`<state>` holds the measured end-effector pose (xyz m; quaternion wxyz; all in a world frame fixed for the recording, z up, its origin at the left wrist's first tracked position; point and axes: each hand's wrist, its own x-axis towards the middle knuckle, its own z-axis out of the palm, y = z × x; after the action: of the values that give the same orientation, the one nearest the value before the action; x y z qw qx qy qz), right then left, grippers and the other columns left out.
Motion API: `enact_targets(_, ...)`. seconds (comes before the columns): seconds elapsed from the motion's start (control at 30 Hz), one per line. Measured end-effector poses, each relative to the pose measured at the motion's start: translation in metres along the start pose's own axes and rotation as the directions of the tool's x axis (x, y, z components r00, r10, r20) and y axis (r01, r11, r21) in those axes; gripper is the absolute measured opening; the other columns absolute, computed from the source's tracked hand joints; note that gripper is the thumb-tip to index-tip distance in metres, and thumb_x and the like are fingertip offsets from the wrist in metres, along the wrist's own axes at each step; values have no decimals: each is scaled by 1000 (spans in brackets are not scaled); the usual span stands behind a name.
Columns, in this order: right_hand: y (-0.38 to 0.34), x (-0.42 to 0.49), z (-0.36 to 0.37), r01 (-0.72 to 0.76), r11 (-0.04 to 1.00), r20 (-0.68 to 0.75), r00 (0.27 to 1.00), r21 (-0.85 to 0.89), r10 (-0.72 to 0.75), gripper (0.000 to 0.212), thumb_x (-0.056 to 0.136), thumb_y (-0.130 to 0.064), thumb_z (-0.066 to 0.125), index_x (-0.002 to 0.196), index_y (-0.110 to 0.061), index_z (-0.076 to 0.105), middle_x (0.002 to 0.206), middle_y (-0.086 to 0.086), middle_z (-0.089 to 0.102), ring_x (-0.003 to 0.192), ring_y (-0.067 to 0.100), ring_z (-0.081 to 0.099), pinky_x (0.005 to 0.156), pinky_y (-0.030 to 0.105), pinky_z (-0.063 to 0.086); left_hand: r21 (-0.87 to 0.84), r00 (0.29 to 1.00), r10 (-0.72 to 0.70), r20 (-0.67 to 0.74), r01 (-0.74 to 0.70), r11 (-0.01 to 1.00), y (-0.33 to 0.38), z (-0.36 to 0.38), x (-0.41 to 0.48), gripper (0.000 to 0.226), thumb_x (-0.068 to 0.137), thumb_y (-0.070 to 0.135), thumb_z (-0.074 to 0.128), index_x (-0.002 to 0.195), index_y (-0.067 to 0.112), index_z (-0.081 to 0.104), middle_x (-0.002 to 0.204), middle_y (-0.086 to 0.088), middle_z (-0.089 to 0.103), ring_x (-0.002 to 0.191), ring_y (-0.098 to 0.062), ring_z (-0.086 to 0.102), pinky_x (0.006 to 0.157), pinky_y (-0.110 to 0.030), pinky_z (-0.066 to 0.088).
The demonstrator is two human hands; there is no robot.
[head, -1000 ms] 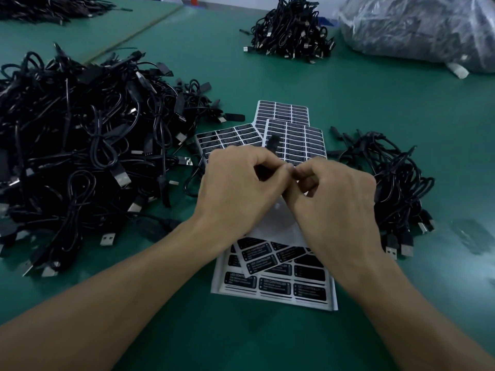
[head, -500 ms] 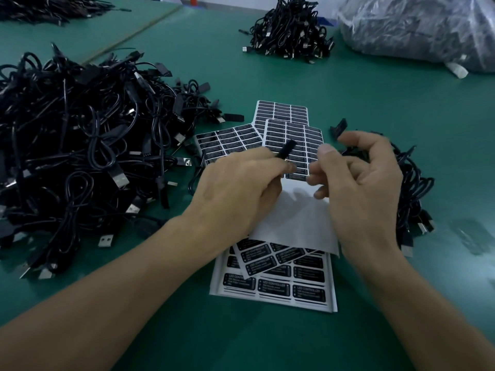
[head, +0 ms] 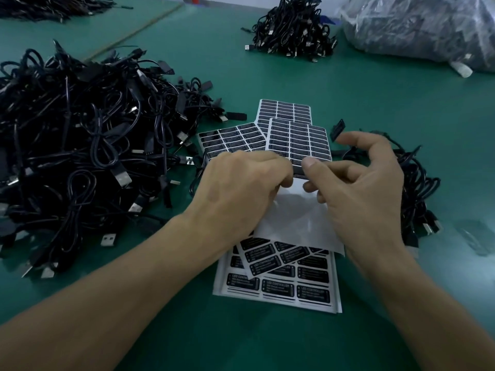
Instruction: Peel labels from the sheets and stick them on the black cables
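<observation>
My left hand (head: 241, 188) is curled at the table's middle, above a white label sheet (head: 294, 223) whose far end is bent up, blank side showing. The black cable end it grips is hidden behind its fingers. My right hand (head: 369, 183) hovers just right of it with loose, spread fingers. Its thumb points toward my left fingertips and nothing shows in its grasp. More label sheets (head: 300, 140) lie fanned just beyond my hands, and a printed stack (head: 281, 290) lies under my wrists. A big heap of black cables (head: 80, 156) fills the left side.
A smaller bunch of cables (head: 417, 188) lies right of my right hand, with one connector (head: 338, 129) sticking up near my index finger. Another cable pile (head: 292, 30) and a grey plastic bag (head: 428, 25) sit at the far edge of the green table (head: 401, 108).
My hands were pinched together, then my right hand drew away and opened. Now its thumb has come back toward my left hand, and the cable end is no longer visible.
</observation>
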<state>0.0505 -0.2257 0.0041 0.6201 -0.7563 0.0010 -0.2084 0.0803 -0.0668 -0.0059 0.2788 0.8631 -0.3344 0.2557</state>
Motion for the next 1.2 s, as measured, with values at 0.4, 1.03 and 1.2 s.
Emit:
enact_targets(0.4, 6, 5, -4, 107, 991, -11, 994, 82, -106, 45, 85, -2, 76, 109, -31, 51, 78, -7, 75, 71, 11, 72, 65, 15, 52, -496, 885, -437, 161, 456, 739, 3, 7, 2, 14, 90, 16, 74, 104, 19, 75, 74, 10, 75, 67, -1, 71, 66, -19, 57)
enact_targets(1.03, 6, 1, 4, -171, 951, 91, 984, 258, 153, 15, 92, -11, 67, 81, -15, 75, 74, 1, 72, 71, 9, 64, 61, 19, 49, -712, 821, -522, 229, 507, 486, 7, 12, 4, 12, 96, 9, 66, 89, 12, 75, 77, -8, 76, 69, -15, 75, 63, -24, 60)
enact_targets(1.2, 10, 1, 5, -179, 955, 84, 983, 236, 163, 12, 93, -12, 67, 83, -14, 75, 74, -1, 73, 69, 8, 65, 61, 18, 49, -735, 833, -492, 252, 495, 462, 7, 10, 4, 12, 94, 4, 67, 94, 11, 76, 82, -10, 77, 76, -19, 76, 70, -29, 62)
